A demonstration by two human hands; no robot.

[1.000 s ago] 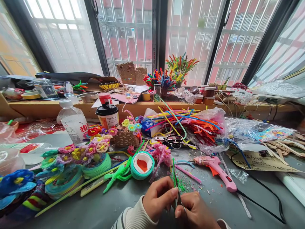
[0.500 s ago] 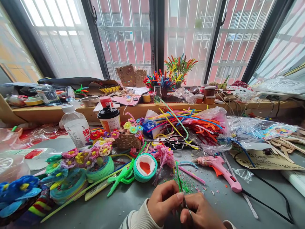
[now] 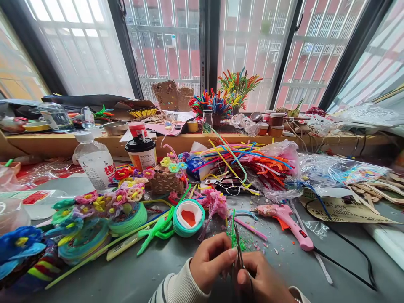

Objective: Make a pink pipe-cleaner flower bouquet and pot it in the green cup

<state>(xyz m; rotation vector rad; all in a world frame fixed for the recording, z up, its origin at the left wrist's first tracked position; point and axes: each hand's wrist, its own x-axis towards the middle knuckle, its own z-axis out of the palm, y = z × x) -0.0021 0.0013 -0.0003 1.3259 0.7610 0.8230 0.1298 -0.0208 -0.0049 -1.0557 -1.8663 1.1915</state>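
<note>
Near the table's front edge, my left hand is pinched on a green pipe cleaner, whose tip stands up above the fingers. Close against it, my right hand is wrapped around a pair of scissors. Their narrow blades point up and away, right beside the green stem. My palms hide the handles and the lower end of the stem. Green fuzz clippings lie on the table just past my hands. A turquoise-wrapped round pot with a white lining stands to the left, beside a bundle of green pipe cleaners.
A pink glue gun lies to the right, its black cord trailing forward. Behind are a pile of coloured pipe cleaners and black-handled scissors. Pipe-cleaner flowers, a plastic bottle and a lidded cup crowd the left.
The scissor blades have come apart from the green pipe cleaner and now show separately to its right. The view has shifted slightly, and both hands remain close together.
</note>
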